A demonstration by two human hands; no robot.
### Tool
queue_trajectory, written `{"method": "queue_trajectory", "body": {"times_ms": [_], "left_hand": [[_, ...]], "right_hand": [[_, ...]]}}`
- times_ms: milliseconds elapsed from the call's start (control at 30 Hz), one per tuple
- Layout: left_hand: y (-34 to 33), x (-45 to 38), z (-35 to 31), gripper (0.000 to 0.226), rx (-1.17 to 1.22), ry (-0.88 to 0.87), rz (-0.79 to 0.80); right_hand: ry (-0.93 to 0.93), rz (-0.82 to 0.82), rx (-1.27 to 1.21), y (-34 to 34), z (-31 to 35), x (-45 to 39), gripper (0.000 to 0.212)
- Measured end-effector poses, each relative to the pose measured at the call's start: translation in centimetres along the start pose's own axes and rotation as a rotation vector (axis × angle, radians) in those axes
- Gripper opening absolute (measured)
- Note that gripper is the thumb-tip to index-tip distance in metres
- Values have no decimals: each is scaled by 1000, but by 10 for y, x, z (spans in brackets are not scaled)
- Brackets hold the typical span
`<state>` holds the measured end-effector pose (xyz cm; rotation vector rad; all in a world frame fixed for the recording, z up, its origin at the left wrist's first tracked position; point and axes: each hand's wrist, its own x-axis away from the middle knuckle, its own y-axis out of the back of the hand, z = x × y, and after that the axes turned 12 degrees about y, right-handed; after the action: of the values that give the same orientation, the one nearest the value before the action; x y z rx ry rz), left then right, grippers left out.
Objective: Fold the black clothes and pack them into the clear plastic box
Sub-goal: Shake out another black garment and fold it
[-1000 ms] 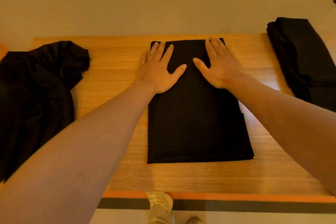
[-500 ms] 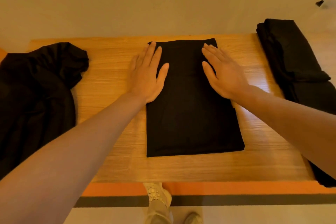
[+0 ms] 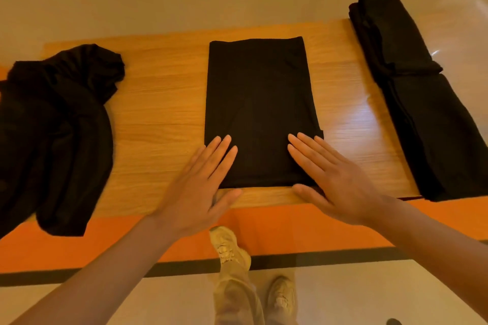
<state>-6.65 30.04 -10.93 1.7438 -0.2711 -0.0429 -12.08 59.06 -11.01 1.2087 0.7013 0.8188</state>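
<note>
Nearest the camera, 2 tan shoes (image 3: 232,247) and light trouser legs stand on a pale floor beside the orange edge band of the wooden table (image 3: 161,113). Just beyond, both hands lie flat with fingers straight and gripping nothing — the left hand (image 3: 200,187) rests on the near left corner of the folded black garment (image 3: 260,111), its fingertips on the cloth and its thumb on the wood by the near hem; the right hand (image 3: 335,179) covers the near right corner, its thumb at the hem. The garment lies as a neat upright rectangle in the middle of the table, running from the near edge toward the far one. To the left, an unfolded heap of black clothes (image 3: 55,134) spills over the table's side. To the right, 2 folded black pieces (image 3: 422,103) lie end to end inside the clear plastic box (image 3: 459,42), whose glossy wall shows faintly.
</note>
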Motion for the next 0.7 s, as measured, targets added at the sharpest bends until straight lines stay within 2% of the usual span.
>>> {"method": "queue_trajectory", "body": {"times_ms": [167,333,500,567,700], "left_hand": [[-4,21,-1,80,-104,-36,-30],[-15,47,3,53,-88,-182,-234],[-10,61,3,40,95,-200,-261],[-2,64,2,36,271,-138,-264],[29,65,-10,23,741,206,-280]], "right_hand": [[122,-48,129,-13,11,22,63],[224,-194,112,-19,14,42,51],[246,-237,-76,-9,20,54,38],[197,-271,-216,-2,21,57,36],[16,-429,-508,18,26,57,31]]}}
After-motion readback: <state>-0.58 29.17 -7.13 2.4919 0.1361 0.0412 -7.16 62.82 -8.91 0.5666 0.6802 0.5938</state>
